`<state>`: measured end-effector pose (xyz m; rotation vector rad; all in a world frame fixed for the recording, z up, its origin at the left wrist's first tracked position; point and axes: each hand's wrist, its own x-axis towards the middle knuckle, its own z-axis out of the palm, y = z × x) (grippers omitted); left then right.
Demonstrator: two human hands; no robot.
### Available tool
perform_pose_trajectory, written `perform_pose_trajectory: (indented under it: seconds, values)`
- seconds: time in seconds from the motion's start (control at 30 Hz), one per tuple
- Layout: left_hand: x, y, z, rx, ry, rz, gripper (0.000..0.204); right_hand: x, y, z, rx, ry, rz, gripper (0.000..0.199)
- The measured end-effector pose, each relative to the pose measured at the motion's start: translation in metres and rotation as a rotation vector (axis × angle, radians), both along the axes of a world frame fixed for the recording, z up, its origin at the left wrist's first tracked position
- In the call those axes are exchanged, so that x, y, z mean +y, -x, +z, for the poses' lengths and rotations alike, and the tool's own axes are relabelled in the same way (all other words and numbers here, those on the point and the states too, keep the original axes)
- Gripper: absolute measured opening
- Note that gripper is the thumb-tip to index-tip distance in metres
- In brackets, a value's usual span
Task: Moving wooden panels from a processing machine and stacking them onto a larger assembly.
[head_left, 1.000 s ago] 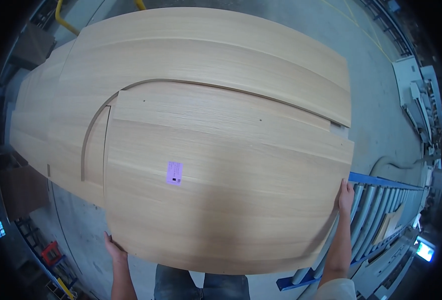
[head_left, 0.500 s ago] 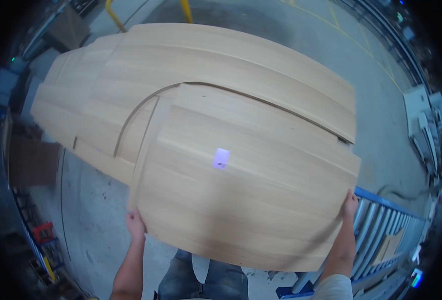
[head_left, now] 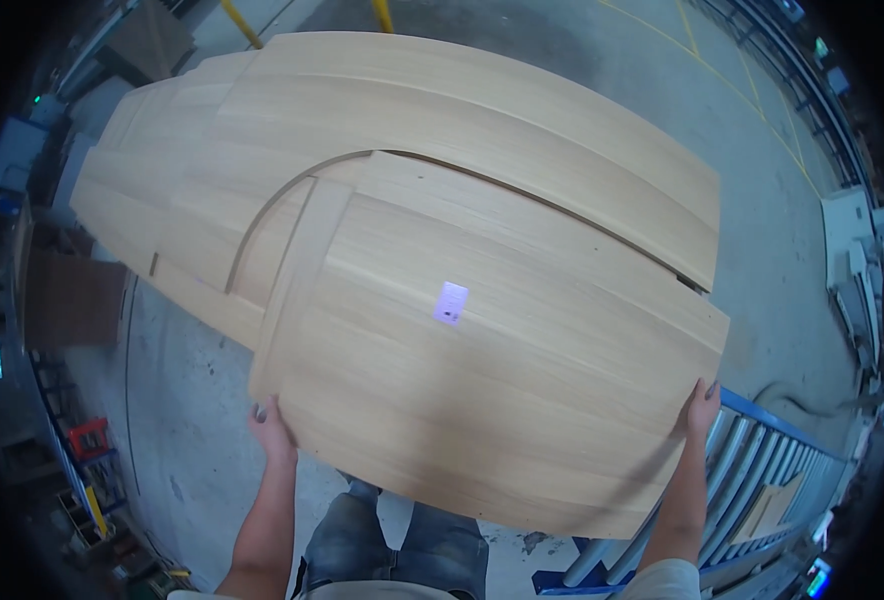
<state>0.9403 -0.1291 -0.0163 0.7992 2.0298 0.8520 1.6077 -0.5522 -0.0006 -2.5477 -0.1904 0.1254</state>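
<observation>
A large pale wood-grain panel (head_left: 502, 400) lies in front of me, with a small white label (head_left: 451, 303) near its middle. My left hand (head_left: 274, 430) is closed on its near left edge. On the near right edge my right hand (head_left: 703, 408) is closed too, fingers partly hidden. Under the panel's far part is a stack of similar pale boards (head_left: 302, 100), stretching away to the left. A curved dark edge (head_left: 272, 207) shows on the stack beside the panel's far left corner.
To the right stands a blue-framed roller conveyor (head_left: 752, 450) bearing some board pieces (head_left: 774, 505). Brown boards (head_left: 74, 298) and a red object (head_left: 89, 438) are at the left. Yellow posts (head_left: 383, 15) rise beyond the stack. White equipment (head_left: 850, 240) stands far right.
The panel and the stack sit slightly higher and further right in the picture. My left hand has shifted a little at the edge. Both hands keep hold of the panel.
</observation>
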Motion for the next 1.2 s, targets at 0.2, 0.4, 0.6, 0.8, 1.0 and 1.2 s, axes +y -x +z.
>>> perform_pose_trajectory:
  seconds: [0.2, 0.4, 0.6, 0.8, 1.0, 1.2]
  values:
    - [-0.001, 0.075, 0.01, -0.62, -0.088, -0.029, 0.067, 0.152, 0.268, 0.064, -0.054, 0.167, 0.499, 0.063]
    - [-0.101, 0.229, 0.046, -0.256, 0.367, -0.481, 0.059, 0.22, 0.503, 0.065, 0.027, 0.358, 0.95, 0.078]
    - [-0.361, 0.482, 0.079, -0.158, 0.551, -0.296, 0.046, 0.213, 0.546, 0.063, 0.128, 0.474, 0.974, 0.078]
    - [-0.553, 0.687, 0.088, -0.154, 0.627, 0.78, 0.03, 0.156, 0.679, 0.098, 0.338, 0.373, 1.15, 0.05]
    - [-0.408, 0.739, 0.06, -0.522, 0.304, 0.675, 0.016, 0.239, 0.86, 0.083, 0.455, 0.623, 1.313, 0.053]
    - [-0.234, 0.845, 0.051, -0.305, 0.106, -0.124, 0.04, 0.386, 1.068, 0.058, 0.626, 0.896, 1.488, 0.057]
